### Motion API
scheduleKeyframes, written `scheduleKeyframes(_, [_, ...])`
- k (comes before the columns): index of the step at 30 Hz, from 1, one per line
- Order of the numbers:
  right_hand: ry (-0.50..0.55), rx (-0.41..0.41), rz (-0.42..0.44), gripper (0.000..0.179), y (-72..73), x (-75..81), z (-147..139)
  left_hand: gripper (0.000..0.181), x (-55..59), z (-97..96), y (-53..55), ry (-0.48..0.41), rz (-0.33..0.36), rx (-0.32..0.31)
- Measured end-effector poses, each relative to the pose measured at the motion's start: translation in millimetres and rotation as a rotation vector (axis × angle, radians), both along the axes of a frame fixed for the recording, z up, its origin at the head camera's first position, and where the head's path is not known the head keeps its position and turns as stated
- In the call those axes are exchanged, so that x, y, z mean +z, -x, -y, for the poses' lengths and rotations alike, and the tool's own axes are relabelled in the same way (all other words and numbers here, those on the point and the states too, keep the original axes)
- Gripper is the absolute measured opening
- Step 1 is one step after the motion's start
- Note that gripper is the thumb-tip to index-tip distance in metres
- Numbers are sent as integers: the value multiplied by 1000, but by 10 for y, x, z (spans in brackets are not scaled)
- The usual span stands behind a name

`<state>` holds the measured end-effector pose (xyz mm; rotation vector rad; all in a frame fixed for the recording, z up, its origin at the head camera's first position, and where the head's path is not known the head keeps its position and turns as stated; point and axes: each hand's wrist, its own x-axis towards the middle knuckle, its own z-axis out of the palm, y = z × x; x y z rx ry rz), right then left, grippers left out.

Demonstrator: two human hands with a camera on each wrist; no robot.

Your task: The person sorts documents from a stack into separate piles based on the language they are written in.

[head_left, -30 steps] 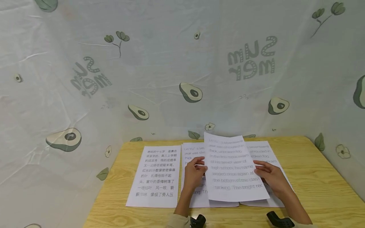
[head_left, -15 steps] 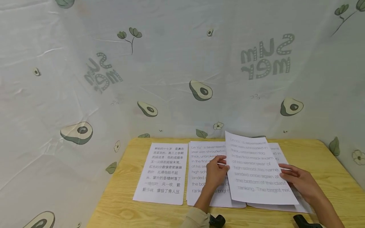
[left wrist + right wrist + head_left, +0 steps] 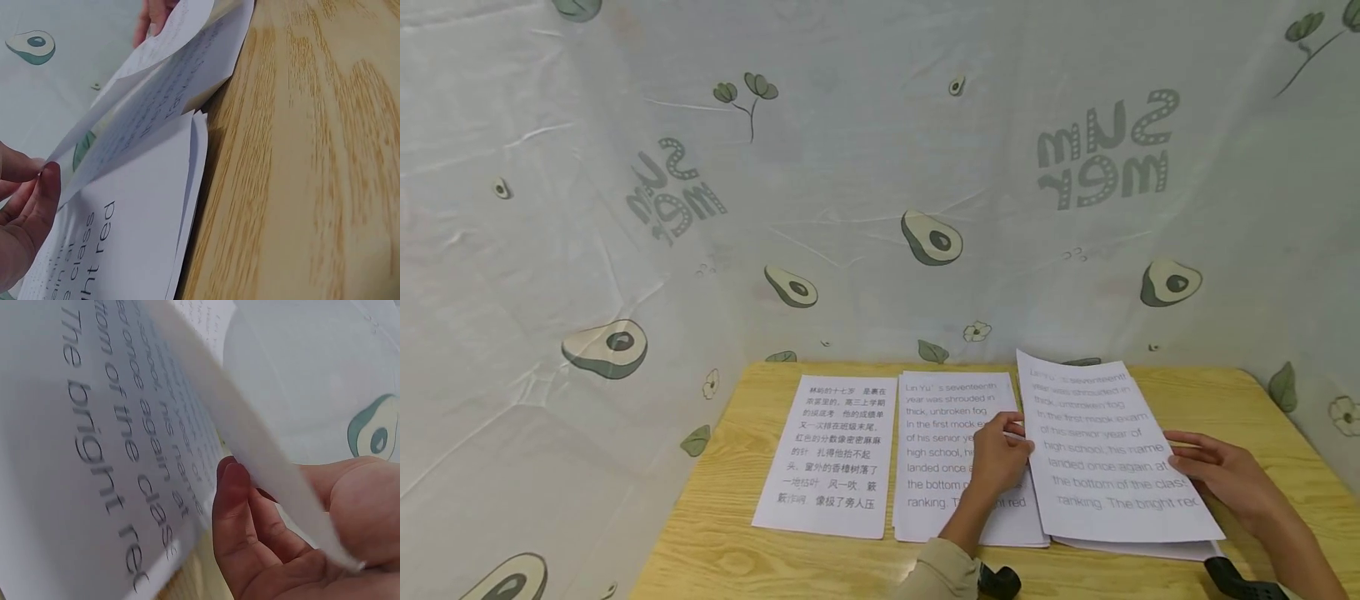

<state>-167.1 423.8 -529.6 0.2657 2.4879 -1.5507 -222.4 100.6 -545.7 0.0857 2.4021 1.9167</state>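
A white sheet of paper (image 3: pixel 1116 467) printed with English text is held up, slightly bowed, over the right-hand paper pile (image 3: pixel 1138 549). My left hand (image 3: pixel 1000 458) pinches its left edge between thumb and fingers, and the left wrist view shows this grip close up. At the opposite edge my right hand (image 3: pixel 1228 479) holds the sheet; in the right wrist view the paper edge passes between the thumb and fingers (image 3: pixel 231 500). Beneath my left hand lies the middle pile (image 3: pixel 936 467), with the same English text. Most of the right pile is hidden by the held sheet.
Left of the middle pile, a page with Chinese text (image 3: pixel 823 454) lies flat on the wooden table (image 3: pixel 707 517). A pale curtain (image 3: pixel 850 167) with avocado prints hangs behind the table. Black wrist mounts (image 3: pixel 1000 581) sit at both wrists.
Both hands have carried the sheet rightward, from between the middle and right piles to over the right pile, uncovering more of the middle pile. The head view has shifted slightly.
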Motion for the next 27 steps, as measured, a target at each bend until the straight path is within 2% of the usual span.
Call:
scheduleKeyframes(3, [-54, 2, 12, 63, 3, 2, -43, 41, -9, -50, -6, 12, 7, -1])
scheduleKeyframes(8, [-127, 6, 29, 66, 4, -10, -100, 41, -3, -100, -18, 10, 9, -17])
scheduleKeyframes(14, [-130, 11, 42, 67, 9, -38, -130, 40, -16, -124, -23, -2, 12, -37])
scheduleKeyframes(19, [-112, 2, 60, 64, -9, -77, -139, 39, -85, -139, -26, 23, 18, -41])
scheduleKeyframes(27, [-164, -27, -4, 61, -67, -146, -96, 39, -167, -156, -42, 27, 8, -35])
